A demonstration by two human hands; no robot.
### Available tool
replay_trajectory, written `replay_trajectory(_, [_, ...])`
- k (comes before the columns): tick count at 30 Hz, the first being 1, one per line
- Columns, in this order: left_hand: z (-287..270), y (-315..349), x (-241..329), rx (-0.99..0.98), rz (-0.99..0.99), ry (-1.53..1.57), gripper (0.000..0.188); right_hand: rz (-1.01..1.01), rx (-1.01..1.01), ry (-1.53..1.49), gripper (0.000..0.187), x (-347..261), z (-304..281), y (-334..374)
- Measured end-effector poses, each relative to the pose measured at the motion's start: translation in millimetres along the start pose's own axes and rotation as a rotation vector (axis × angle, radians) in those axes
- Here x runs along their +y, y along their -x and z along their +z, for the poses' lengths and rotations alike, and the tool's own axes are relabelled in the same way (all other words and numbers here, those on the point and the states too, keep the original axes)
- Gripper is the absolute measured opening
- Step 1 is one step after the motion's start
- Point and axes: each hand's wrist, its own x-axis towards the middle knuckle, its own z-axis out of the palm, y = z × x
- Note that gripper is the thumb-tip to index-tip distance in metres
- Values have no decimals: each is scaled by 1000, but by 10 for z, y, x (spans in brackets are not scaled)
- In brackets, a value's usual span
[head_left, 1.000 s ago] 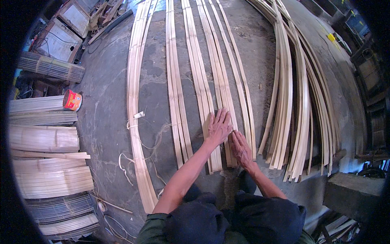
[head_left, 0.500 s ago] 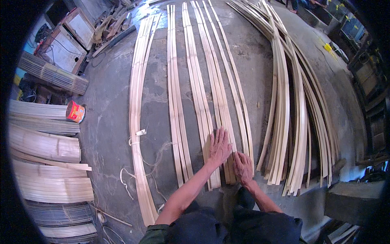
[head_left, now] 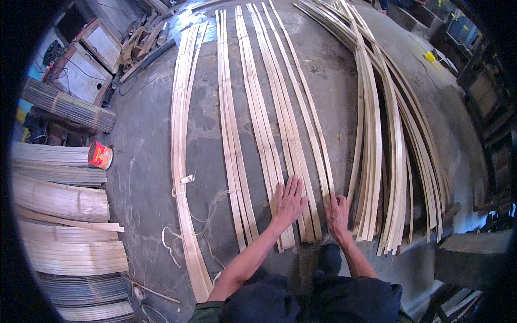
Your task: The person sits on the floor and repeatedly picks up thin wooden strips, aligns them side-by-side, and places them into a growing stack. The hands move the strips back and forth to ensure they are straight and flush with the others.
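Observation:
Long, pale bamboo strips lie in several narrow rows on the floor before me. My left hand (head_left: 291, 203) rests palm down with fingers stretched across the near part of a row of strips (head_left: 284, 124). To its right, my right hand (head_left: 337, 216) has its fingers bent and closed at the near end of a slim pair of bamboo strips (head_left: 311, 121). The fingers partly hide that end. Left of my hands lie another row of strips (head_left: 229, 140) and a tied bundle of strips (head_left: 179, 129) with loose pale ties about it.
A large, fanned pile of bamboo strips (head_left: 369, 140) lies at the right. Slatted bamboo panels (head_left: 75, 255) are stacked along the left, with a red tub (head_left: 100, 155) beside them. Wood scraps (head_left: 142, 46) lie at the far left, and a grey block (head_left: 474, 255) stands near right.
My right hand has moved right, from the edge of the row under my left hand to the slim pair of strips. My left hand stays flat on its row.

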Motion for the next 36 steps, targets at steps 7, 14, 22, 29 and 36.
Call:
replay_trajectory(7, [-107,141,-23,49,-30,-11,65,-28,-71,115,46,-163,-74,50])
replay_trajectory(14, [-154,283,-167,20,-113,-26,67,-4,-50,183,45,-128,-106,1])
replay_trajectory(22, [-113,289,-198,0,-94,-42,67,30,-94,-247,36,11,-38,91])
replay_trajectory(29, [-117,335,-249,23,-102,-25,67,403,-275,-750,49,-204,-146,79])
replay_trajectory(36, [-129,318,-246,19,-75,-53,64,335,-168,-388,52,-360,-182,220])
